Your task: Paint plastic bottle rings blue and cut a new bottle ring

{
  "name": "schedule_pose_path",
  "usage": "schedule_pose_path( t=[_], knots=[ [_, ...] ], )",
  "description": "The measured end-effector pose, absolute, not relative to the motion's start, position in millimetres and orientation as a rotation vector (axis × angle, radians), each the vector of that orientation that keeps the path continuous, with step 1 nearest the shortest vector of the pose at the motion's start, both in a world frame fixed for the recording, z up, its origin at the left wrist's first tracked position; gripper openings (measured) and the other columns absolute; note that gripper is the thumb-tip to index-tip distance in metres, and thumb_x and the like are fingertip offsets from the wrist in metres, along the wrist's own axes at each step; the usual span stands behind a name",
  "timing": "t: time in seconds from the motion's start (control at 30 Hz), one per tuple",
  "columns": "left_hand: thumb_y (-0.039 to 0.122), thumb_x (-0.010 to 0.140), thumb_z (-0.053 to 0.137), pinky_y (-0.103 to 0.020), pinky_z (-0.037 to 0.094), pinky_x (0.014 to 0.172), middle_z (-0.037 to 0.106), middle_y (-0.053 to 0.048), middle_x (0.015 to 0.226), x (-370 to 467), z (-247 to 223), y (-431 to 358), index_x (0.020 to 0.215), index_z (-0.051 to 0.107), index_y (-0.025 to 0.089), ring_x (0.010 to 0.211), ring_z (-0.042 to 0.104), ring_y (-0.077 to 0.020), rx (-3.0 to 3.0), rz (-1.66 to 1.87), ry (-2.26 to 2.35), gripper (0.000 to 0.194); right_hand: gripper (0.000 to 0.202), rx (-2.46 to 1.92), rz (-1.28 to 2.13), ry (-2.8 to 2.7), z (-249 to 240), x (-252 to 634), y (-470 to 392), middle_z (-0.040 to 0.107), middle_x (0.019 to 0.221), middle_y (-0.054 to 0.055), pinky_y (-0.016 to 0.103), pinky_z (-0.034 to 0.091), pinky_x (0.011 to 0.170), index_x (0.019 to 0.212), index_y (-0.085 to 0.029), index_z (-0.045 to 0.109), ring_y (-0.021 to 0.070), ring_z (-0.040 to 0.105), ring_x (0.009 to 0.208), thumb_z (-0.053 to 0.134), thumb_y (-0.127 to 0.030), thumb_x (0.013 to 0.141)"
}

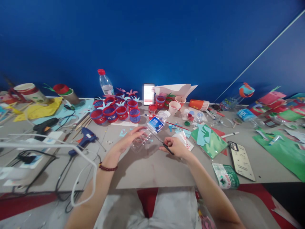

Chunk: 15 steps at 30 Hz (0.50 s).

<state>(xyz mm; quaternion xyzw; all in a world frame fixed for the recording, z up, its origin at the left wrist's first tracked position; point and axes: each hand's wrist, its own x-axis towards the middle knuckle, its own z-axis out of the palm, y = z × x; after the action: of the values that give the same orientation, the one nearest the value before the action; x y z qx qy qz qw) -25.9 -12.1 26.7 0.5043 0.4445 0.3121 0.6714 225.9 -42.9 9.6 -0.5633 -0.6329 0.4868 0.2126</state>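
A clear plastic bottle [157, 123] with a blue label and white cap lies tilted over the table in front of me, its cap end pointing away to the right. My left hand [130, 138] holds the bottle's clear lower part from the left, fingers laid over its top. In my right hand [175, 147] is a pair of scissors [168, 149] with dark handles. Their narrow blades reach up and left to the bottle's side, beside the label. Whether the blade tips have pierced the plastic I cannot tell.
Several red and purple decorated cups [110, 114] stand behind the bottle. A blue glue gun [87, 136] and cables lie left. To the right are a green packet [209, 143], a phone [241, 160] and a small green-and-white pouch [225, 176] at the front edge.
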Motion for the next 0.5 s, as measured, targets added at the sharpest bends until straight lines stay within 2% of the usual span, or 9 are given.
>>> schedule_pose_path(
  t=[0.13, 0.27, 0.5],
  knots=[
    [0.046, 0.079, 0.068, -0.036, 0.051, 0.082, 0.067, -0.009, 0.115, -30.8, 31.3, -12.1, 0.129, 0.053, 0.025, 0.096, 0.067, -0.0238, 1.086, 0.653, 0.953, 0.056, 0.05, -1.541, 1.356, -1.763, 12.9, 226.1, -42.9, 0.034, 0.048, -0.01, 0.021, 0.019, 0.044, 0.061, -0.021, 0.04, 0.0066, 0.028, 0.048, 0.075, -0.057, 0.061],
    [0.046, 0.074, 0.073, -0.037, 0.052, 0.081, 0.069, -0.009, 0.11, -30.5, 32.4, -11.7, 0.123, 0.055, 0.022, 0.09, 0.068, -0.023, 1.077, 0.698, 0.954, 0.057, 0.052, -1.522, 1.36, -1.753, 12.3, 225.6, -42.8, 0.034, 0.047, -0.01, 0.021, 0.019, 0.044, 0.06, -0.021, 0.039, 0.0063, 0.028, 0.048, 0.075, -0.058, 0.06],
    [0.046, 0.074, 0.073, -0.036, 0.053, 0.078, 0.066, -0.008, 0.109, -26.3, 31.0, -12.8, 0.115, 0.054, 0.022, 0.093, 0.066, -0.0231, 1.115, 0.703, 0.915, 0.052, 0.049, -1.487, 1.434, -1.716, 11.1, 223.8, -45.6, 0.039, 0.047, -0.009, 0.02, 0.022, 0.042, 0.06, -0.021, 0.041, 0.0068, 0.035, 0.047, 0.077, -0.054, 0.062]
  ],
)
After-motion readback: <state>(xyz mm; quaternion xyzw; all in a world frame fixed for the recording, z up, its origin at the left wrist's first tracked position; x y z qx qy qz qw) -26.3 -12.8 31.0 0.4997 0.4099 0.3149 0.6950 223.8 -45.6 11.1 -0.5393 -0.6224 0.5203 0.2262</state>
